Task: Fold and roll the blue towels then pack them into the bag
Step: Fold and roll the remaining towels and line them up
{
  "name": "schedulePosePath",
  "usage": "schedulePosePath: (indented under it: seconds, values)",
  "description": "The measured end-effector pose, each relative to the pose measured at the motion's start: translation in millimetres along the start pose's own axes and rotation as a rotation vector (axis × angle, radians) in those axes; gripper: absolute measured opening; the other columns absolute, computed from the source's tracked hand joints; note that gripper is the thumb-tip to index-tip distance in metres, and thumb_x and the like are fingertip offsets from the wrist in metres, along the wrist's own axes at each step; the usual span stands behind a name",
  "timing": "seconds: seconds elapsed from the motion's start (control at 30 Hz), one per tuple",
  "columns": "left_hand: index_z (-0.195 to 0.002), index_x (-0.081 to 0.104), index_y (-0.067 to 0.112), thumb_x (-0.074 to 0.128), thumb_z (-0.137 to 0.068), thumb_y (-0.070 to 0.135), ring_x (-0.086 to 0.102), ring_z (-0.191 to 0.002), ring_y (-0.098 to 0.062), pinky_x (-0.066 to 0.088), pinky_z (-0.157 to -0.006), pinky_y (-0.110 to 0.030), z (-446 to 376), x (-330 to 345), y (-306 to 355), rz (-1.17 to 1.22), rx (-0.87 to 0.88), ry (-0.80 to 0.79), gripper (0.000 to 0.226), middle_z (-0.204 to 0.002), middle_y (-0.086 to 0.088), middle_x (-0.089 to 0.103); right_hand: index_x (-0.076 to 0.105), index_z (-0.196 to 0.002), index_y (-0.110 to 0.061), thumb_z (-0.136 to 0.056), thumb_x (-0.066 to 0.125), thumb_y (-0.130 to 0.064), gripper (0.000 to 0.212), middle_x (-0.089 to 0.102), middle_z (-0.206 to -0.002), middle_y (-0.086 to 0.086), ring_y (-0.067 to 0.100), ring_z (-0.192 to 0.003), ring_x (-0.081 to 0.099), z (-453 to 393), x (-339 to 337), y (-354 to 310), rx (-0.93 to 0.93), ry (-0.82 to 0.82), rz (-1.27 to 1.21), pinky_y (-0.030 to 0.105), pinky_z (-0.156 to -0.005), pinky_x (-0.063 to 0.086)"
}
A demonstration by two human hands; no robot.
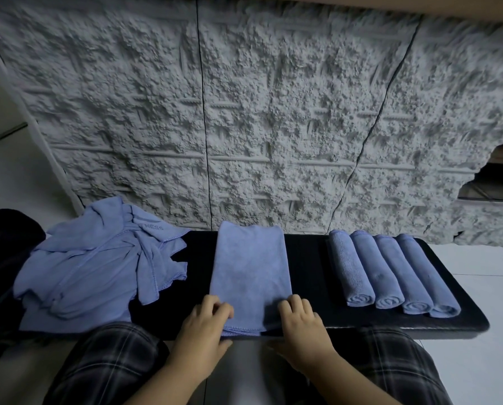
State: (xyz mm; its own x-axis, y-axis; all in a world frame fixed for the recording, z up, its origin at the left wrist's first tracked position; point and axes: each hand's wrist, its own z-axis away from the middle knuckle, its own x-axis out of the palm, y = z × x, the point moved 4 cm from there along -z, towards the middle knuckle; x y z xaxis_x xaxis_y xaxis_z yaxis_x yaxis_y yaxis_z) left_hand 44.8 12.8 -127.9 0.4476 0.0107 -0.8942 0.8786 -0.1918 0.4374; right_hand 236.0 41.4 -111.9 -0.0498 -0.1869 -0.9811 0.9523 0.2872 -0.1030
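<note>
Towel in work: folded towel (250,276) lies in the middle of the frame on the black mat (305,258), a long strip whose long axis runs from the person toward the wall
Near end: its short edge is the lowest part, at the front edge of the mat, and both hands are on this end
Left hand: left hand (206,320) sits on the left corner of the near end, fingers curled on the cloth; it seems to pinch the edge, but the grip under the fingers is hidden
Right hand: right hand (298,320) sits on the right corner, fingers bent down on the cloth in the same way
Key relation: the strip goes straight away from both hands, which are about equally near, so I judge the roll must start at this edge and travel toward the upper part of the frame
Rolled towels: four rolls (390,273) lie side by side at the right of the mat, touching each other
Unfolded pile: loose towels (92,264) are at the left
Bag: a dark shape at the far left edge may be the bag, I cannot tell
</note>
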Motion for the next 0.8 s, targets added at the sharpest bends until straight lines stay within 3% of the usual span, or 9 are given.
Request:
schedulePosePath:
  seconds: [0.07,0.13,0.23,0.37,0.47,0.53,0.6,0.7,0.8]
  values:
    - [-0.084,0.039,0.03,0.087,-0.028,0.008,0.053,-0.067,-0.013,0.046,-0.05,-0.02,1,4,2,-0.134,0.009,-0.021,0.077,-0.094,0.006,0.043,0.056,-0.097,-0.021,-0.054,0.081,-0.041,0.054,0.048,-0.102,-0.001,0.021,-0.089,0.055,-1,-4,-1,0.006,0.052,0.01,0.032,-0.065,0.05]
    - [-0.08,0.037,0.029,0.077,-0.019,-0.005,0.051,-0.063,-0.012,0.041,-0.043,-0.017,-2,4,3,-0.205,0.012,0.023,0.081,-0.088,0.007,0.039,0.055,-0.101,-0.02,-0.07,0.07,-0.028,0.035,0.047,-0.105,0.0,0.023,-0.093,0.053,-4,-6,0,-0.009,0.106,-0.05,0.032,-0.069,0.046]
    - [-0.08,0.039,0.027,0.082,-0.043,0.001,0.052,-0.065,-0.011,0.044,-0.047,-0.021,-5,5,-2,-0.117,0.045,0.081,0.063,-0.085,0.008,0.043,0.052,-0.117,-0.019,-0.092,0.045,-0.022,0.025,0.044,-0.116,0.0,0.023,-0.107,0.045,-7,-3,9,-0.015,0.096,-0.182,0.031,-0.084,0.041]
    - [-0.085,0.053,0.021,0.058,-0.091,0.02,0.052,-0.072,-0.008,0.046,-0.066,-0.027,-7,-3,-7,0.204,-0.082,0.161,0.008,-0.087,0.011,0.047,0.057,-0.101,-0.02,-0.095,0.05,-0.03,0.013,0.049,-0.098,-0.002,0.016,-0.083,0.054,-7,-8,17,0.103,0.16,-0.542,0.02,-0.068,0.042]
    - [-0.076,0.052,0.027,0.057,-0.091,0.019,0.053,-0.071,-0.007,0.041,-0.064,-0.018,-8,-7,-9,0.447,-0.211,0.226,0.018,-0.079,0.007,0.052,0.057,-0.09,-0.021,-0.092,0.059,-0.024,0.004,0.058,-0.091,-0.002,0.009,-0.076,0.057,-9,-8,18,0.187,0.199,-0.775,0.018,-0.066,0.047]
    - [-0.076,0.054,0.028,0.06,-0.089,0.014,0.056,-0.069,-0.009,0.045,-0.067,-0.024,-9,-6,-12,0.576,-0.277,0.245,0.02,-0.076,0.003,0.057,0.057,-0.087,-0.021,-0.09,0.061,-0.017,0.006,0.063,-0.088,-0.002,0.007,-0.077,0.06,-9,-10,19,0.212,0.247,-0.855,0.022,-0.069,0.05]
    - [-0.08,0.058,0.027,0.06,-0.088,0.008,0.059,-0.071,-0.012,0.05,-0.07,-0.033,-10,-6,-15,0.659,-0.315,0.256,0.021,-0.08,0.002,0.06,0.057,-0.084,-0.023,-0.088,0.06,-0.009,0.015,0.062,-0.086,-0.004,0.001,-0.078,0.058,-7,-16,19,0.208,0.301,-0.867,0.011,-0.066,0.043]
    - [-0.082,0.06,0.032,0.058,-0.085,-0.003,0.059,-0.076,-0.006,0.053,-0.073,-0.031,-11,-10,-14,0.668,-0.315,0.277,0.036,-0.091,0.012,0.059,0.057,-0.08,-0.025,-0.083,0.054,0.005,0.03,0.061,-0.088,-0.006,-0.005,-0.082,0.055,-6,-23,20,0.201,0.348,-0.895,0.006,-0.068,0.039]
    - [-0.076,0.056,0.032,0.054,-0.082,-0.009,0.057,-0.078,-0.007,0.049,-0.071,-0.023,-10,-14,-9,0.553,-0.258,0.243,0.042,-0.094,0.02,0.052,0.057,-0.083,-0.025,-0.077,0.053,0.006,0.032,0.058,-0.092,0.0,0.006,-0.082,0.055,-9,-20,22,0.235,0.288,-0.882,0.008,-0.067,0.038]
